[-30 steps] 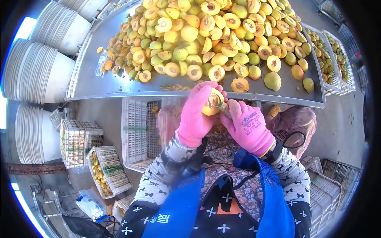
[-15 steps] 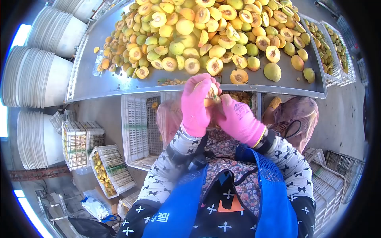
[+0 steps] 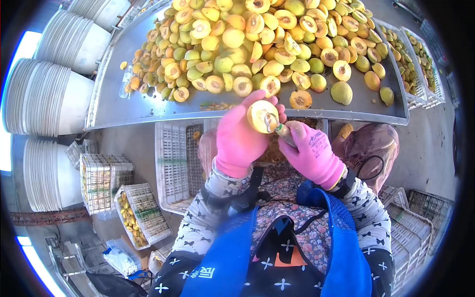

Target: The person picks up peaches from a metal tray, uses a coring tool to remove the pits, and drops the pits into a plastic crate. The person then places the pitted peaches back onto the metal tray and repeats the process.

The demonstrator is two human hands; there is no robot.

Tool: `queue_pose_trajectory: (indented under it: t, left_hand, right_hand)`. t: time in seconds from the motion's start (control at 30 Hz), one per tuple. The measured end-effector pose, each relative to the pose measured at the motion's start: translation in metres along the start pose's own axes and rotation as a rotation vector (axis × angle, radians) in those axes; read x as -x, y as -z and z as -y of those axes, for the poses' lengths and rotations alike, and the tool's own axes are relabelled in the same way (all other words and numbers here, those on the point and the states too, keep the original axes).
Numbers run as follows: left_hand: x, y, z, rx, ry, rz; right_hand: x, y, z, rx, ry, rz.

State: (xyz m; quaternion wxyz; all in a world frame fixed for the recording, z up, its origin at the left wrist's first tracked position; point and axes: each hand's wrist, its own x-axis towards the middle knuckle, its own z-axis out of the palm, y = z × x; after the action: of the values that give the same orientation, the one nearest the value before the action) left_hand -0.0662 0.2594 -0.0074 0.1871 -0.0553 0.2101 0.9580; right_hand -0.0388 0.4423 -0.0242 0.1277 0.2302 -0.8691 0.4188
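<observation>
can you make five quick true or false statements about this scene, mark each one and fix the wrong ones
1. The left hand holds a cut fruit and the right hand a small tool. True.
2. Both hands are bare. False: both wear pink gloves.
3. The tool's end is at the fruit's cut face. True.
4. A fruit pile lies on the metal table. True.
5. A clear bottle is at the right side of the pile in the picture. False: the bottle is at the left side.
</observation>
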Motion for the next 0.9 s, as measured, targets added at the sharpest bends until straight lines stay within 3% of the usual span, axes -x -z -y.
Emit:
queue_pose_trajectory:
  t: [0.1,0.2,0.3,0.4,0.5,0.6,0.8,0.9]
  left_hand:
    - [0.002,-0.002,0.011,-0.247,-0.132,-0.07]
    - [0.003,0.001,0.011,-0.212,-0.17,-0.017]
    - [0.007,0.002,0.007,-0.262,-0.124,0.062]
    - [0.012,-0.006,0.0,-0.339,-0.018,-0.087]
    - [0.017,0.002,0.013,-0.844,-0.32,0.074]
    - [0.008,-0.01,0.011,-0.272,-0.1,-0.119]
    - [0.006,-0.015,0.017,-0.384,-0.154,-0.146]
    - [0.006,-0.02,0.025,-0.442,-0.249,-0.208]
  right_hand:
    - [0.003,-0.004,0.003,0.063,-0.025,0.052]
    - [0.006,-0.006,0.0,0.019,-0.024,0.063]
    - [0.008,-0.003,-0.001,0.139,0.004,0.079]
    - [0.01,-0.001,-0.006,0.131,-0.023,0.141]
    - [0.012,-0.005,-0.005,0.098,0.01,0.115]
    - [0.008,-0.003,0.003,0.154,0.026,0.077]
    - [0.006,-0.001,-0.002,0.154,-0.018,0.176]
    - [0.008,-0.01,-0.004,-0.017,0.001,0.153]
